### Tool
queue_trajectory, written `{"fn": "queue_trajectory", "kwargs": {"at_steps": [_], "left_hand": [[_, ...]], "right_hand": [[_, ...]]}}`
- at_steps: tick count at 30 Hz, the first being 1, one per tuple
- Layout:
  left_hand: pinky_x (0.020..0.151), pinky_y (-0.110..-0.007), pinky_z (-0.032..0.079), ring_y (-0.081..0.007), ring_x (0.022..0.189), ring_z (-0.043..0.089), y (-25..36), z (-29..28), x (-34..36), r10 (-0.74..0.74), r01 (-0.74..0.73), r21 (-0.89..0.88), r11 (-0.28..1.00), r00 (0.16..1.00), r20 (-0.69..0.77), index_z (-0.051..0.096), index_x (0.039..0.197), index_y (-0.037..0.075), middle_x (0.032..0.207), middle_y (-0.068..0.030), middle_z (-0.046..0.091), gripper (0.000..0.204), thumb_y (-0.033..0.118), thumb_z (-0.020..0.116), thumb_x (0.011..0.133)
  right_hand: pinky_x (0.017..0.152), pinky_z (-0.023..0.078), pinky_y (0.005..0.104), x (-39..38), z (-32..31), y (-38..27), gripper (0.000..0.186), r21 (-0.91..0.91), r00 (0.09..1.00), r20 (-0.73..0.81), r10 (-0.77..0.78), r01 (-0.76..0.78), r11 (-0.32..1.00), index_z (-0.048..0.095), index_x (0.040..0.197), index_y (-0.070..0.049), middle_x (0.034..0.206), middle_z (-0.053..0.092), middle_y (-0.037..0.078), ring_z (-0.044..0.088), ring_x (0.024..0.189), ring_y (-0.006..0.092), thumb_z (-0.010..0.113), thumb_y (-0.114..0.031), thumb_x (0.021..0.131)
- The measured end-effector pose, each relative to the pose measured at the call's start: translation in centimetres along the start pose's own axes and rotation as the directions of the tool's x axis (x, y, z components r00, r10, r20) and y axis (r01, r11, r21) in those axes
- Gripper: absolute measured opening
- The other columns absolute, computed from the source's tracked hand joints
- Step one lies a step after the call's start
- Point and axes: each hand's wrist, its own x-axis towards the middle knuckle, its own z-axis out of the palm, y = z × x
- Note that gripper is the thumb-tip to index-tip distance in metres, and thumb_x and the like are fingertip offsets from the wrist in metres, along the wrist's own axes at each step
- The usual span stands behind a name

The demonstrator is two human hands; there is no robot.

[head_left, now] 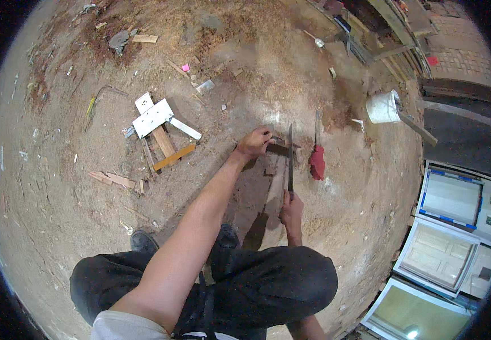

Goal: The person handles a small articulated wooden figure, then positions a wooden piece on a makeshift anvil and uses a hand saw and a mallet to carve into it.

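Observation:
My left hand (254,143) is closed, thumb and fingers pinched on a thin dark piece (278,139) whose kind I cannot make out. That piece reaches right, up to a long, narrow dark blade (291,165) with a pointed far end. Whether the two touch I cannot tell. My right hand (292,212) is wrapped round the near end of the blade, which points away from me; its handle is hidden in the fist. Just right of the blade, a thin metal rod with a red cloth-wrapped grip (317,162) lies on the dirt floor.
Left of my hands, white boards (154,118) lie over wood pieces, with an orange-brown strip (174,157) beside them. A white bucket (382,107) stands at the right, near a plank. Framed panels (439,253) line the right side. Wood scraps litter the ground.

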Motion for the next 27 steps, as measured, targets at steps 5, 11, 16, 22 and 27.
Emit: {"fn": "queue_trajectory", "kwargs": {"at_steps": [5, 11, 16, 22, 27], "left_hand": [[0.078, -0.041, 0.050, -0.0358, 0.091, 0.059, 2.2, -0.9, 0.6, -0.018, 0.017, -0.006, 1.000, 0.996, -0.089, 0.061, 0.092, 0.003, 0.100, -0.0163, 0.059, 0.017, 0.014, 0.063, 0.078], [0.077, -0.043, 0.051, -0.0357, 0.091, 0.062, 1.0, -0.2, 1.0, 0.039, -0.039, 0.061, 0.997, 0.999, -0.001, 0.065, 0.100, 0.006, 0.105, -0.0165, 0.063, 0.024, 0.024, 0.059, 0.086], [0.077, -0.041, 0.051, -0.0352, 0.090, 0.062, 1.8, -0.9, -0.2, -0.022, 0.023, 0.111, 0.993, 1.000, -0.010, 0.065, 0.102, 0.005, 0.105, -0.0166, 0.062, 0.025, 0.022, 0.062, 0.083], [0.076, -0.041, 0.051, -0.0344, 0.088, 0.062, 0.9, 0.4, -0.1, 0.036, -0.030, 0.058, 0.998, 0.994, -0.104, 0.065, 0.104, 0.006, 0.104, -0.0161, 0.063, 0.027, 0.020, 0.066, 0.081], [0.075, -0.041, 0.051, -0.0352, 0.087, 0.062, 1.4, 0.9, 0.4, -0.033, 0.041, 0.075, 0.996, 0.994, -0.104, 0.065, 0.103, 0.006, 0.103, -0.0166, 0.063, 0.025, 0.020, 0.064, 0.083]], "right_hand": [[0.052, 0.042, 0.0332, -2.0, -5.6, -6.8, 0.036, 0.429, 0.960, -0.270, 0.070, 0.055, 0.902, 0.055, 0.084, 0.003, 0.057, 0.054, 0.009, 0.056, 0.056, 0.0153, 0.050, -0.032, 0.093], [0.056, 0.044, 0.0391, -1.2, -2.7, -4.3, 0.037, 0.170, 0.983, -0.129, 0.128, -0.105, 0.980, 0.054, 0.086, 0.004, 0.063, 0.056, 0.017, 0.056, 0.057, 0.0259, 0.048, -0.032, 0.094], [0.055, 0.043, 0.0389, -1.0, -2.2, -3.6, 0.040, 0.173, 0.995, -0.052, 0.089, -0.079, 0.982, 0.056, 0.086, 0.001, 0.062, 0.056, 0.017, 0.055, 0.056, 0.0275, 0.049, -0.037, 0.094], [0.053, 0.044, 0.0389, -2.2, -2.3, -4.4, 0.038, 0.325, 0.975, -0.224, -0.007, 0.081, 0.942, 0.055, 0.090, 0.000, 0.063, 0.058, 0.015, 0.056, 0.053, 0.0309, 0.051, -0.038, 0.093], [0.055, 0.043, 0.0421, -1.3, -1.1, -2.9, 0.042, -0.069, 0.996, -0.087, 0.023, -0.029, 0.997, 0.058, 0.090, 0.000, 0.065, 0.059, 0.018, 0.058, 0.058, 0.0347, 0.048, -0.040, 0.094]]}}
